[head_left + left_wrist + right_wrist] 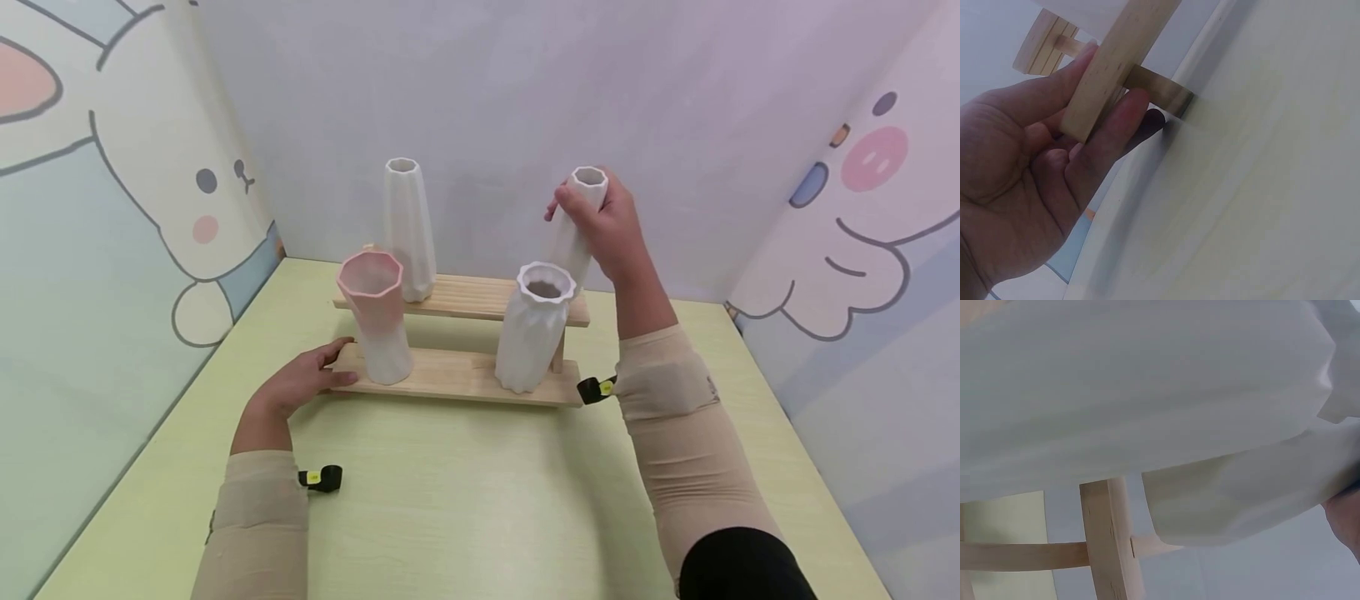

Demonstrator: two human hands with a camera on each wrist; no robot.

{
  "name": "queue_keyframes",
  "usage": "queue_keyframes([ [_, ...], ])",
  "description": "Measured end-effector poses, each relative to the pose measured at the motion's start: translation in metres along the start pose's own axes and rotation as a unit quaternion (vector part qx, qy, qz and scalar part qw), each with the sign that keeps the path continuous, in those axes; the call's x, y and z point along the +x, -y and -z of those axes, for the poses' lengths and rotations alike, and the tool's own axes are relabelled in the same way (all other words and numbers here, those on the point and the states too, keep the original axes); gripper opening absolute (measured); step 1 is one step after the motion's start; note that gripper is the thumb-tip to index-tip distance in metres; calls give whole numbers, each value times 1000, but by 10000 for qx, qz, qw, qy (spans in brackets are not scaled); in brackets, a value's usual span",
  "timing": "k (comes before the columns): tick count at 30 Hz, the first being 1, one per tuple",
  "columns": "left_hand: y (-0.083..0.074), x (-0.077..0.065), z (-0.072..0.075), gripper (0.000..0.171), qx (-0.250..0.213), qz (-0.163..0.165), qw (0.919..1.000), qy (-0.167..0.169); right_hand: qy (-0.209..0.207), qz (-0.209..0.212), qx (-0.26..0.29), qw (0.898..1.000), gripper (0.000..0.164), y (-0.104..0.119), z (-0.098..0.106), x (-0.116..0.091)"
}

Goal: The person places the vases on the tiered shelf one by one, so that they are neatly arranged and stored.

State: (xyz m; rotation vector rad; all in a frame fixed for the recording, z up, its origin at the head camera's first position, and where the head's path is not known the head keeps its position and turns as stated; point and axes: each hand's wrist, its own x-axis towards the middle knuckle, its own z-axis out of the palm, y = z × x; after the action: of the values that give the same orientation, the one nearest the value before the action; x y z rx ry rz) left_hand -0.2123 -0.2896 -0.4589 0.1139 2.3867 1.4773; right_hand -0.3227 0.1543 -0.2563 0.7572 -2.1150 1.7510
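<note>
A two-tier wooden stand (pixel 457 373) bears several vases. My left hand (pixel 303 382) grips the left end of its lower board, thumb on one face and fingers on the other, as the left wrist view (pixel 1113 69) of the board shows. Up at the right, my right hand (pixel 618 225) holds a slim white vase (pixel 572 242) around its upper part, close by the right end of the upper board (pixel 1110 537). A white vase with a ruffled rim (pixel 528 342) stands on the lower board in front and hides the held vase's base in the head view.
On the lower board's left stands a pink-and-white vase (pixel 382 325). Behind it a tall white fluted vase (pixel 408 225) stands on the upper board (pixel 468 296). The pale table (pixel 450 500) runs back to a wall (pixel 480 100), with cartoon-printed panels at both sides.
</note>
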Motion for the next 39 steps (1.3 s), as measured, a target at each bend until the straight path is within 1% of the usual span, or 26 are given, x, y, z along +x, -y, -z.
queue_keyframes([
  [12, -3, -1, 1, 96, 91, 88, 9999, -36, 146, -123, -8, 9998, 25, 0, -7, 1],
  [19, -2, 1, 0, 95, 3, 41, 10000, -2, 192, -177, -4, 9997, 26, -2, -9, 3],
  [26, -3, 0, -1, 96, 37, 101, 9999, -35, 209, -225, 8, 9995, 26, -4, -12, 4],
  [39, -3, -1, -2, 96, -14, 112, 9999, -33, 296, -242, 33, 9993, 28, -6, -18, 5],
])
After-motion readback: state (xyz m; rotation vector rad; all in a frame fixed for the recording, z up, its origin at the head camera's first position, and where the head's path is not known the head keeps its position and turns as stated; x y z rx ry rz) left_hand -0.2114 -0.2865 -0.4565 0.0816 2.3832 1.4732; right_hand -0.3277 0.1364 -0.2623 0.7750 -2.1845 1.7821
